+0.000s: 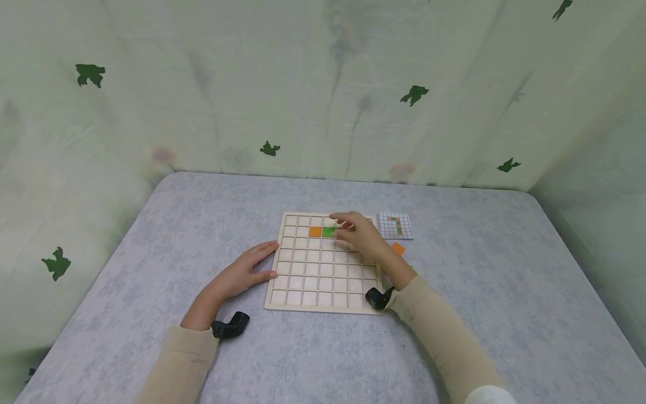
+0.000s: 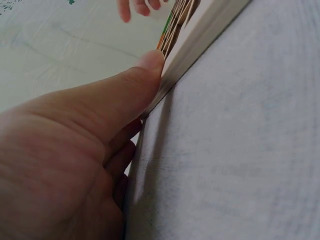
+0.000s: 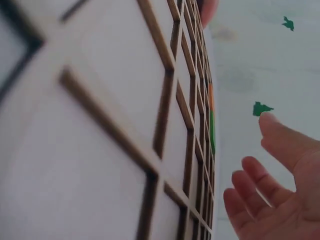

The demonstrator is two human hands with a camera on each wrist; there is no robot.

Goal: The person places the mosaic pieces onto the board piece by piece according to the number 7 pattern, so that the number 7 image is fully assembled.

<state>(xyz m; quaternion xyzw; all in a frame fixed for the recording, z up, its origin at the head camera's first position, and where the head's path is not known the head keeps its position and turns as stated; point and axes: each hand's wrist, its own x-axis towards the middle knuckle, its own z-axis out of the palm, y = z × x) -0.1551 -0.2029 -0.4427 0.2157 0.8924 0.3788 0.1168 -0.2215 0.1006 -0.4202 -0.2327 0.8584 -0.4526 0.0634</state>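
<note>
Centrally on the grey bench (image 1: 454,336) a wooden grid board (image 1: 323,292) is laid flat. Its left edge is pressed by the left hand (image 1: 241,276), whose fingers are held straight against the wood; nothing is gripped. An orange tile (image 1: 315,231) and a green tile (image 1: 327,232) are seated side by side in cells of the board's second row from the far edge. Just right of the green tile the right hand (image 1: 359,234) is held over the far cells, its grip loose and spread, with nothing seen in it. A small pattern card (image 1: 395,225) is laid just beyond the board's far right corner, and a loose orange tile (image 1: 398,248) is seen near it on the bench.
</note>
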